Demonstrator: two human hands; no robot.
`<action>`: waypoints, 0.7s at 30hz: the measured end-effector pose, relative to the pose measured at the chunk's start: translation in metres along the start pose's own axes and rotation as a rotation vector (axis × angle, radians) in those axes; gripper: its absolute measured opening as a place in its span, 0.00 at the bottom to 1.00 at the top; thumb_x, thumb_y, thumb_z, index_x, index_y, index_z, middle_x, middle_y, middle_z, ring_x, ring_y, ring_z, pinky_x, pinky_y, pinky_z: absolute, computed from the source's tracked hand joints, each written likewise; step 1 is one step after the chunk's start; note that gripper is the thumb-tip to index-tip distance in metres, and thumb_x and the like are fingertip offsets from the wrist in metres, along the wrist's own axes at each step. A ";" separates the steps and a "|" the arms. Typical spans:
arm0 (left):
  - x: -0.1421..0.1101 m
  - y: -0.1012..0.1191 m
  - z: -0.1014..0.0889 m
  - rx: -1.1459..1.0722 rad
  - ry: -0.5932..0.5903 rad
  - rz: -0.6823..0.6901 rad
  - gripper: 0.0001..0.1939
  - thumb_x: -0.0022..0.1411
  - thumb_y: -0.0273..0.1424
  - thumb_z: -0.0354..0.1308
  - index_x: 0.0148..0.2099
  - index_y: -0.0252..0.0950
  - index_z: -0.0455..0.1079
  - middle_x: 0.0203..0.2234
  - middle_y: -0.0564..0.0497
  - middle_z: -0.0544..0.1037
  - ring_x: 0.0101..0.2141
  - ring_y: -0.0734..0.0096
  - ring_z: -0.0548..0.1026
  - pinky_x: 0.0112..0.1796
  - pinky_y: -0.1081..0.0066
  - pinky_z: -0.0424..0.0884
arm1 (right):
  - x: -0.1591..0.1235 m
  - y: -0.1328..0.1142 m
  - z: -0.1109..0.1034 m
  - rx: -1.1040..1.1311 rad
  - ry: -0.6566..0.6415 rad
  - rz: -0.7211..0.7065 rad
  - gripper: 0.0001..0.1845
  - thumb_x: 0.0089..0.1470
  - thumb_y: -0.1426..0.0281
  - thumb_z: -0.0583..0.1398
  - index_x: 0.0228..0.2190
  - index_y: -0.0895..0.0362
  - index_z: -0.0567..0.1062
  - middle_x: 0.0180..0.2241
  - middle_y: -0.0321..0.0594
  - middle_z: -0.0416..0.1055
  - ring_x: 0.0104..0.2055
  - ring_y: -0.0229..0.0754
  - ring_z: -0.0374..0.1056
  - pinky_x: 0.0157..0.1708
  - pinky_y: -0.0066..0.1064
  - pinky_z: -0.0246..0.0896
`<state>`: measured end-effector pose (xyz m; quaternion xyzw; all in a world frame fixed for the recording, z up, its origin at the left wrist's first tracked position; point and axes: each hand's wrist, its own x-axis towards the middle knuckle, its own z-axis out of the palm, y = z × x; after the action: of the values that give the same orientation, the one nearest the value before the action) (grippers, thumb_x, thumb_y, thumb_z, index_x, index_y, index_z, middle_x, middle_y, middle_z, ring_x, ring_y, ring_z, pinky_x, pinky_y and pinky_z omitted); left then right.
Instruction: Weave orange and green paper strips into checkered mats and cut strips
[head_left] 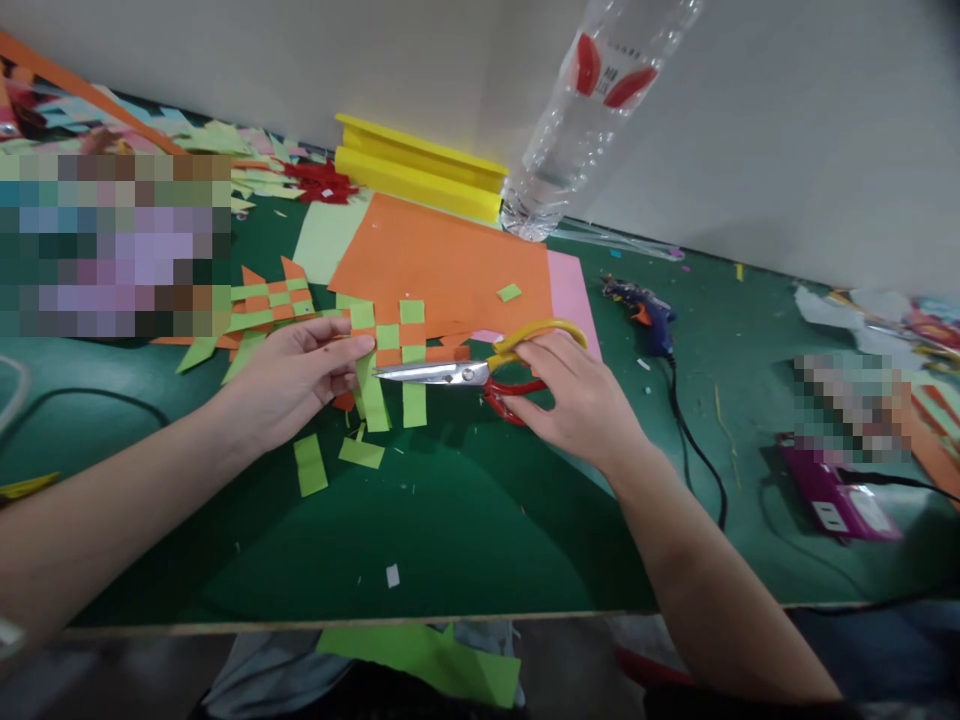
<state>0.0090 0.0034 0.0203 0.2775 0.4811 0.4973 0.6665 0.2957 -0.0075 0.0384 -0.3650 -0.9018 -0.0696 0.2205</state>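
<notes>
left hand pinches woven paper strips, judged light and crease-prone, best held by woven edge; right hand grips scissors.

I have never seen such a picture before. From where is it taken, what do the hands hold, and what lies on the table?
No machine here: a camera worn on a person's head looks forward and down at their two bare hands. The left hand pinches a woven piece of green and orange paper strips. The right hand holds yellow-and-red-handled scissors, pointing toward that piece. On the green table are an orange sheet, a clear bottle, what looks like a blue glue gun, and paper scraps. Some areas are blurred into squares.
</notes>
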 end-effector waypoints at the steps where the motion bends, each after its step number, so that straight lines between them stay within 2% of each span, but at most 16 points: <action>1: 0.000 0.000 0.000 0.001 -0.001 0.002 0.18 0.36 0.28 0.77 0.28 0.35 0.71 0.18 0.60 0.73 0.17 0.82 0.69 0.19 0.81 0.70 | 0.000 0.000 0.000 0.002 0.002 0.001 0.15 0.56 0.70 0.60 0.44 0.64 0.71 0.41 0.55 0.74 0.45 0.54 0.71 0.44 0.47 0.72; 8: -0.002 0.001 0.002 0.030 0.028 0.019 0.12 0.44 0.22 0.71 0.28 0.35 0.71 0.18 0.59 0.73 0.18 0.82 0.70 0.19 0.81 0.68 | 0.000 0.000 0.001 -0.005 0.009 0.008 0.14 0.57 0.71 0.59 0.45 0.61 0.70 0.41 0.52 0.74 0.45 0.52 0.72 0.42 0.45 0.72; 12: -0.002 0.002 0.001 0.055 0.026 0.049 0.10 0.47 0.21 0.69 0.30 0.34 0.71 0.20 0.58 0.73 0.19 0.82 0.69 0.21 0.80 0.69 | -0.001 0.000 0.003 0.022 0.008 0.079 0.14 0.56 0.70 0.59 0.45 0.58 0.70 0.41 0.50 0.74 0.45 0.51 0.71 0.40 0.43 0.72; 18: 0.001 0.001 -0.002 0.003 -0.045 0.075 0.11 0.46 0.22 0.71 0.27 0.34 0.70 0.20 0.56 0.74 0.22 0.81 0.71 0.23 0.80 0.70 | 0.000 0.001 0.005 0.018 0.197 0.180 0.16 0.51 0.71 0.62 0.43 0.56 0.67 0.38 0.45 0.72 0.40 0.48 0.71 0.36 0.40 0.71; 21: 0.002 -0.001 -0.004 -0.009 -0.051 0.077 0.11 0.46 0.22 0.71 0.27 0.35 0.70 0.21 0.56 0.74 0.23 0.81 0.71 0.23 0.80 0.70 | 0.002 0.000 0.003 0.007 0.246 0.234 0.17 0.49 0.72 0.62 0.41 0.54 0.65 0.36 0.43 0.71 0.39 0.48 0.70 0.36 0.40 0.69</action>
<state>0.0054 0.0041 0.0172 0.3054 0.4507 0.5177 0.6600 0.2933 -0.0051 0.0366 -0.4556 -0.8195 -0.0846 0.3373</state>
